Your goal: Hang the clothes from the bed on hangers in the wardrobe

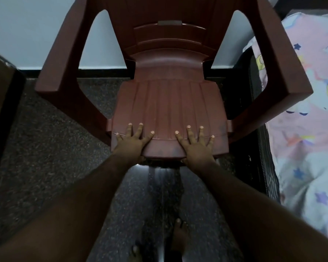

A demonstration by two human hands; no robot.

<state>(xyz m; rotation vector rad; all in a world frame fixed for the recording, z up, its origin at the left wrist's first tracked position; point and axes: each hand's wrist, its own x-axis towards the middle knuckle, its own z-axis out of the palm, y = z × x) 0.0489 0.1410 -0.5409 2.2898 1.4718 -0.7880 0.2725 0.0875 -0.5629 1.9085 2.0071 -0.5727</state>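
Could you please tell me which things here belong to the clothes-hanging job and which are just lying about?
Job: bed with pink patterned sheet; left hand and right hand.
Lying about: maroon plastic chair, both hands flat on its seat's front edge; brown furniture at left.

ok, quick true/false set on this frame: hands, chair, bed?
1. The left hand and right hand both rest on the front of the chair seat. True.
2. The left hand holds a hanger. False: its fingers lie spread on the seat.
3. A shirt lies on the chair seat. False: only the hands are on it.
4. The bed stands to the right of the chair. True.
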